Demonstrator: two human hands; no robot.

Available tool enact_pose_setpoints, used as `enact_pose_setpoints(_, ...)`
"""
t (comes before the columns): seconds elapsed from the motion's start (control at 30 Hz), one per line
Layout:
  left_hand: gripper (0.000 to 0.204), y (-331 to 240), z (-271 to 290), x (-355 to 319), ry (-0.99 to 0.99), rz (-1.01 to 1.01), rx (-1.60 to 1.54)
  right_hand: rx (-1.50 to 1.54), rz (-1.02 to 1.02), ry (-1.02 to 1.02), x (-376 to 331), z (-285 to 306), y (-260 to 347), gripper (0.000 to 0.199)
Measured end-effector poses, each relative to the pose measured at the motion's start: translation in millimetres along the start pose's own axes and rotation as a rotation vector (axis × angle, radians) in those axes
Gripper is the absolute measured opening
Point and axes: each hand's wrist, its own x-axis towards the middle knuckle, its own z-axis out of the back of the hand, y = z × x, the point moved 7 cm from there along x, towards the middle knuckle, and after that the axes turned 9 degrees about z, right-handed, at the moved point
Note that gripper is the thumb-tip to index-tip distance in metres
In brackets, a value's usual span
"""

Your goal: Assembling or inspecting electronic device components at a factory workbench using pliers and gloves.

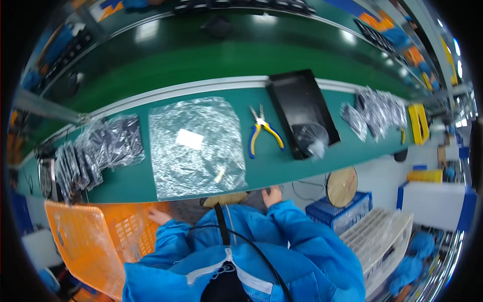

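One orange crate (83,236) by left hand (160,217), right hand (272,197) near table (284,171) (both grips unclear)

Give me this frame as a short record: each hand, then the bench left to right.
left hand: beside orange crate; contact unclear
right hand: at front edge of green bench; grip unclear
bench left: bagged dark items
bench centre: clear plastic sheet or bag with white label; pliers, jaws open
bench right: black tray with bagged piece at near end; bagged pile; yellow object
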Motion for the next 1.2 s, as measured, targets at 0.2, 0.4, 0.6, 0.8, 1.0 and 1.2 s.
enact_pose_setpoints(0.2, 0.037, -125, -34, -65, -0.254, -0.339, 0.197, -0.030, -0.006, -0.451, -2, 84, -15, 0.027)
enact_pose_setpoints(0.4, 0.038, -137, -48, -54, -0.303, -0.638, 0.352, -0.034, 0.155, -0.601, -2, 90, -23, 0.022)
enact_pose_setpoints(0.6, 0.036, -136, -48, -51, -0.148, -0.586, 0.384, -0.163, 0.551, -0.414, -8, 90, 33, 0.022)
enact_pose_setpoints(0.8, 0.032, -149, -61, -63, -0.086, -0.736, 0.289, -0.329, 0.919, -0.442, -23, 135, 104, 0.030)
enact_pose_setpoints(1.0, 0.031, -150, -52, -59, -0.099, -0.744, 0.280, -0.432, 0.640, -0.789, 26, 234, 128, 0.044)
enact_pose_setpoints(1.2, 0.031, -152, -37, -72, 0.039, -0.572, -0.100, -0.437, 0.514, -0.476, 77, 240, 135, 0.056)
